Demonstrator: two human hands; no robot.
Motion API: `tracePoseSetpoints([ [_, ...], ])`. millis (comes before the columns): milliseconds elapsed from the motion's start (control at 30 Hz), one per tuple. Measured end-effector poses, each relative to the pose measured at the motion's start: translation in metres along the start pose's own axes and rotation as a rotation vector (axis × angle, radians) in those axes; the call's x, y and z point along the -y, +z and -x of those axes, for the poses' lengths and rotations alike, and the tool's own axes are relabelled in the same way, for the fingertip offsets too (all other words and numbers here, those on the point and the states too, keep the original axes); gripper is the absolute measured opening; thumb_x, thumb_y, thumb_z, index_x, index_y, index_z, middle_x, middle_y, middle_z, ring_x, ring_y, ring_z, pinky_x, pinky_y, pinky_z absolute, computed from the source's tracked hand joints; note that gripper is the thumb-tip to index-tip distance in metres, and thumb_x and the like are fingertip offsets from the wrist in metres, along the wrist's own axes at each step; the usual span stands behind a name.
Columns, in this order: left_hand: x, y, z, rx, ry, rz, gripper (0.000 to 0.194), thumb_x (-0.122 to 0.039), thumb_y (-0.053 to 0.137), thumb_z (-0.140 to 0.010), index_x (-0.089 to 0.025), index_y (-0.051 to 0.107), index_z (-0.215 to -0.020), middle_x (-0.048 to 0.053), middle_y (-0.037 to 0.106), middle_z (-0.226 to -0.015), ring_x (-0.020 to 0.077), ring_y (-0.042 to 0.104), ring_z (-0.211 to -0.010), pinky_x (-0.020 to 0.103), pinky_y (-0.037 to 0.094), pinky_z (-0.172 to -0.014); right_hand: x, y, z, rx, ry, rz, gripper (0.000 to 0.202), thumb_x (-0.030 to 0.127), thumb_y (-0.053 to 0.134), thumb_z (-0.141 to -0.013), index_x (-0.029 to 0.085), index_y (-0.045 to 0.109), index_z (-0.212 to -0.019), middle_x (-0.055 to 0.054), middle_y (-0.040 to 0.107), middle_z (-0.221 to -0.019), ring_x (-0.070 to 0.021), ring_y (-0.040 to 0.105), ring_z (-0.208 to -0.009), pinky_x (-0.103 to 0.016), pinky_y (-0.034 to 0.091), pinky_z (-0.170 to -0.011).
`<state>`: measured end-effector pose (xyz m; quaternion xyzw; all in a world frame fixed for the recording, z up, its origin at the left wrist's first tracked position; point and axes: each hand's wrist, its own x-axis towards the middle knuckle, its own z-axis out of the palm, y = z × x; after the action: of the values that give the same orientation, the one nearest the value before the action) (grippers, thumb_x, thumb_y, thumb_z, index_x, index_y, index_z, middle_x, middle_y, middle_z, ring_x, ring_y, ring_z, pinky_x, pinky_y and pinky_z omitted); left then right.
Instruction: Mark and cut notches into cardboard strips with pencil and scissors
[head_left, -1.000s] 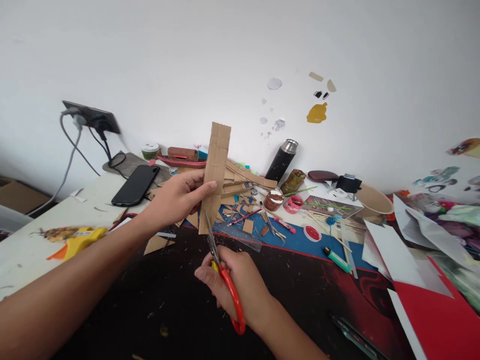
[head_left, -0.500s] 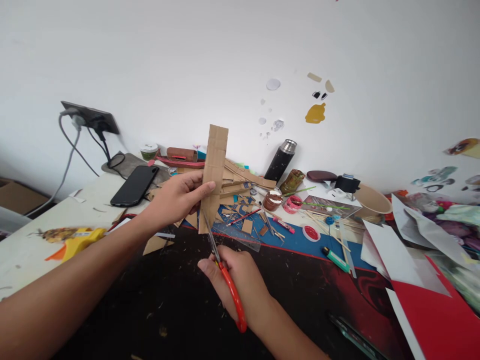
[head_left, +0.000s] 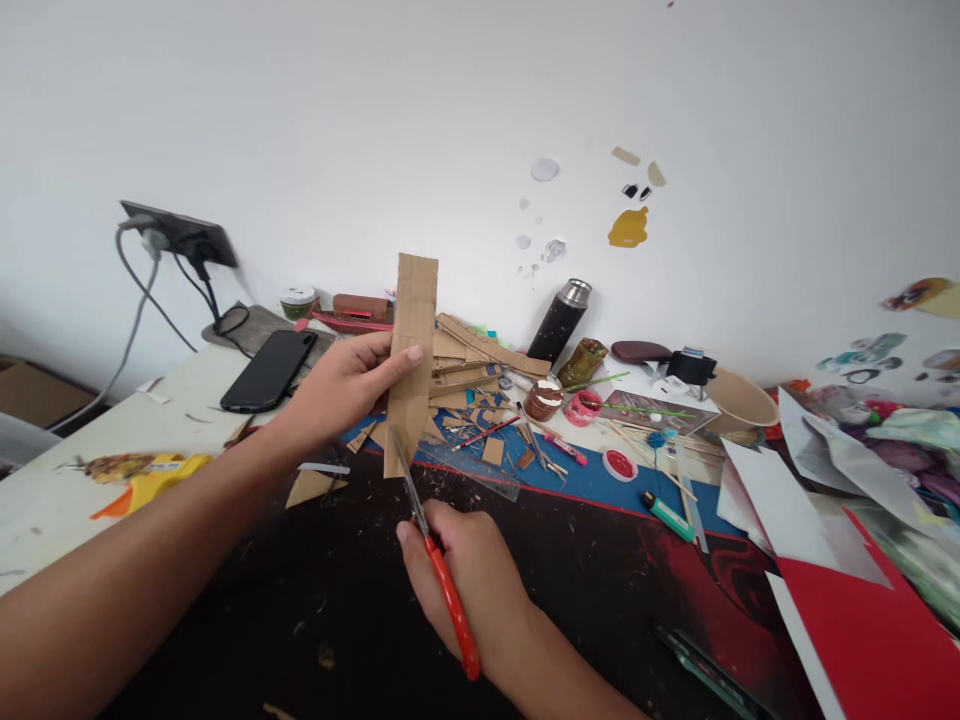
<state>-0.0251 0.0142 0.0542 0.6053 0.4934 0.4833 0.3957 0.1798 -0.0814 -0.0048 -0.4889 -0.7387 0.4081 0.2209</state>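
My left hand pinches a long strip of brown cardboard, thumb on its front face and fingers behind, holding it nearly upright. Around the red-handled scissors, my right hand is closed, below and to the right of the strip. The scissor blades point up and left and meet the strip's lower end, where a cut edge runs upward. The tips lie against the cardboard near its bottom left part.
Cardboard scraps, a black phone and a yellow glue gun lie around. Behind stand a black flask and paint jars. A teal-handled tool, a cutter and red paper are at right.
The cardboard strip and my left hand have moved slightly left. The scissors in my right hand have turned a little, their blades pointing further left.
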Motion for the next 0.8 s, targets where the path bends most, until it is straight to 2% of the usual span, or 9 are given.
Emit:
tracePoseSetpoints([
  [167, 0.001, 0.000, -0.001, 0.010, 0.000, -0.016, 0.052, -0.070, 0.078, -0.091, -0.019, 0.080, -0.099, 0.006, 0.078, -0.081, 0.0156, 0.060, -0.059, 0.024, 0.045, -0.046, -0.004, 0.000, -0.002, 0.002, 0.006, -0.029, 0.037, 0.041, 0.063, -0.102, 0.025, 0.047, -0.074, 0.004, 0.047, -0.058, -0.0130, 0.041, -0.051, -0.026, 0.032, -0.053],
  [333, 0.003, 0.002, 0.000, -0.029, 0.000, -0.023, 0.050, -0.069, 0.077, -0.092, -0.020, 0.078, -0.101, 0.006, 0.078, -0.083, 0.0202, 0.069, -0.067, 0.026, 0.051, -0.050, -0.011, -0.004, -0.003, 0.046, -0.062, -0.102, 0.031, 0.048, 0.067, -0.105, 0.024, 0.064, -0.086, 0.003, 0.061, -0.060, -0.0156, 0.062, -0.053, -0.024, 0.044, -0.057],
  [467, 0.005, 0.005, 0.001, -0.073, 0.016, -0.032, 0.055, -0.073, 0.077, -0.091, -0.020, 0.079, -0.105, 0.006, 0.079, -0.085, 0.0237, 0.073, -0.073, 0.029, 0.055, -0.054, -0.012, -0.006, -0.004, 0.064, -0.044, -0.173, 0.034, 0.055, 0.071, -0.103, 0.023, 0.071, -0.093, 0.001, 0.069, -0.065, -0.0176, 0.071, -0.059, -0.025, 0.051, -0.063],
  [633, 0.006, 0.006, 0.001, -0.120, 0.049, -0.053, 0.060, -0.080, 0.075, -0.088, -0.022, 0.080, -0.102, 0.007, 0.084, -0.092, 0.0281, 0.078, -0.083, 0.034, 0.064, -0.066, -0.013, -0.005, -0.006, 0.110, -0.033, -0.210, 0.046, 0.067, 0.077, -0.098, 0.022, 0.075, -0.093, -0.002, 0.075, -0.071, -0.0199, 0.075, -0.064, -0.027, 0.054, -0.065],
  [800, 0.006, 0.006, 0.002, -0.158, 0.064, -0.119, 0.054, -0.075, 0.072, -0.091, -0.023, 0.080, -0.100, 0.007, 0.084, -0.090, 0.0280, 0.078, -0.081, 0.034, 0.063, -0.065, -0.019, -0.003, -0.006, 0.094, -0.073, -0.209, 0.059, 0.079, 0.080, -0.092, 0.022, 0.080, -0.102, -0.002, 0.075, -0.071, -0.0201, 0.073, -0.064, -0.028, 0.053, -0.066],
])
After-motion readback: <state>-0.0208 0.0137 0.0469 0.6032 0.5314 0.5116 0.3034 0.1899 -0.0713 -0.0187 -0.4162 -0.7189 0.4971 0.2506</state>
